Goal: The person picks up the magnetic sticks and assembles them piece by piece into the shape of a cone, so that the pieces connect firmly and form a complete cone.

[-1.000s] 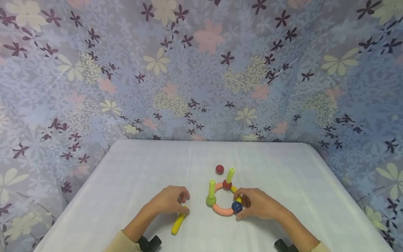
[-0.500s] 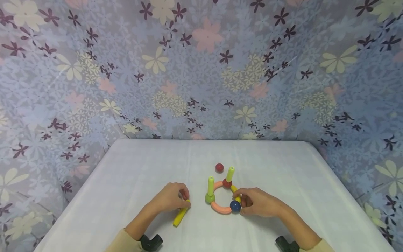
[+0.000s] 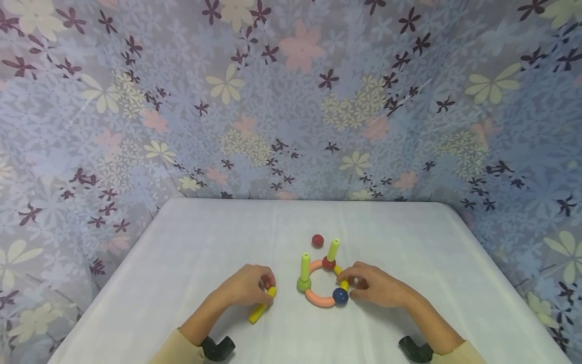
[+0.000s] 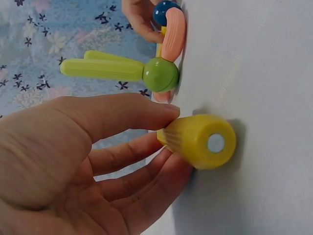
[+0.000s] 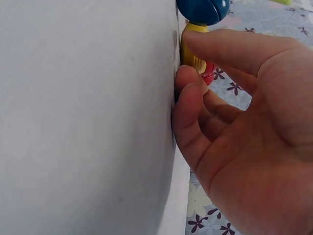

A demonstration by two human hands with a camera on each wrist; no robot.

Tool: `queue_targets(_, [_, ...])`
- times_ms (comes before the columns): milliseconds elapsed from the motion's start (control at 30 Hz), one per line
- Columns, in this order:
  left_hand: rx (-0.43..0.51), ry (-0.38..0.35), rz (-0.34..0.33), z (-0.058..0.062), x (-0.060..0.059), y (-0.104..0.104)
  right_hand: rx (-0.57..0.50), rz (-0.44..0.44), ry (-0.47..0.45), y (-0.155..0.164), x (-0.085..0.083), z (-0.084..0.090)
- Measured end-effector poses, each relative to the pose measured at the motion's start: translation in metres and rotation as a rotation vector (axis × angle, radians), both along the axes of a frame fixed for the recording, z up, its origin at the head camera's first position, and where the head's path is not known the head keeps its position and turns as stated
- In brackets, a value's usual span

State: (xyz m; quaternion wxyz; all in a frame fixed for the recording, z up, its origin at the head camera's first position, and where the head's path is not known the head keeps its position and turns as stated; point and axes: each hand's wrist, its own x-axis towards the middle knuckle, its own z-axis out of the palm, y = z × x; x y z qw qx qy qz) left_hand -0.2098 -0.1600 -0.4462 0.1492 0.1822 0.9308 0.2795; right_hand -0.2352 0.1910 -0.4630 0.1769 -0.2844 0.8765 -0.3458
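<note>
My left hand point(image 3: 268, 287) pinches the far end of a yellow stick point(image 3: 260, 307) that lies on the white table point(image 3: 204, 242). In the left wrist view, thumb and fingers point(image 4: 146, 115) close on the yellow stick point(image 4: 199, 141). To its right lies a toy ring: a pink arc point(image 3: 320, 299), a blue ball point(image 3: 340, 296), a red ball point(image 3: 328, 263) and a green ball point(image 3: 303, 284), with two upright green sticks point(image 3: 305, 265). My right hand point(image 3: 345, 279) pinches the ring's short yellow piece point(image 5: 192, 49), between the blue ball point(image 5: 203, 10) and the red one.
A loose red ball point(image 3: 318, 240) lies just behind the ring. A flowered cloth backdrop point(image 3: 291, 101) closes in the table at the back and on both sides. Black wrist-camera mounts point(image 3: 218, 348) show at the near edge.
My right hand has slid from around the blue ball up to the yellow piece. The left hand has drawn the yellow stick slightly right and kept its hold.
</note>
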Motion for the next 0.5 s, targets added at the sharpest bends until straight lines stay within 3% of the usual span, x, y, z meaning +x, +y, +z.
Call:
queue_targets(233, [0.071, 0.012, -0.021, -0.0021, -0.004, -0.0004, -0.042, 0.059, -0.032, -0.0003, 0.0004, 0.0019])
queue_targets(500, [0.064, 0.046, 0.013, -0.0005, -0.0049, 0.0003, -0.028, 0.075, -0.052, -0.006, 0.0039, 0.0008])
